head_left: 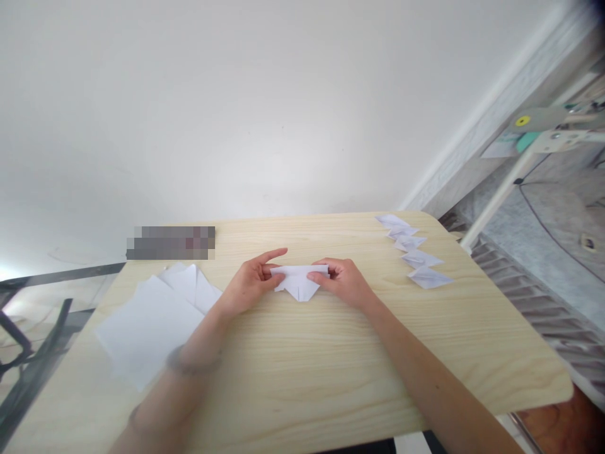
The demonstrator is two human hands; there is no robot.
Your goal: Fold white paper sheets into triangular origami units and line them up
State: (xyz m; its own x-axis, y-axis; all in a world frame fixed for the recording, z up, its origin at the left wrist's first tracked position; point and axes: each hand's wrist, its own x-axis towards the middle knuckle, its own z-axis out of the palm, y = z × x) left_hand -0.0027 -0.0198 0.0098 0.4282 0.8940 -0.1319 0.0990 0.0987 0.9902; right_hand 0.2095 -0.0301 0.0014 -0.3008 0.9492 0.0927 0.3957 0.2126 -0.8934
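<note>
A folded sheet of white paper [302,280] is held between my two hands over the middle of the table. It has a straight upper edge and a blunt, pointed flap hanging below. My left hand [253,282] pinches its left end between thumb and fingers, the index finger stretched out above. On the other end, my right hand [344,280] grips with the thumb in front and the fingers curled behind, partly hidden.
Loose white sheets [151,321] lie at the left, partly behind my left forearm. Several folded paper pieces [428,277] stand in a row at the right. A blurred-out dark object [170,243] sits at the back left of the wooden table [302,378], against the wall.
</note>
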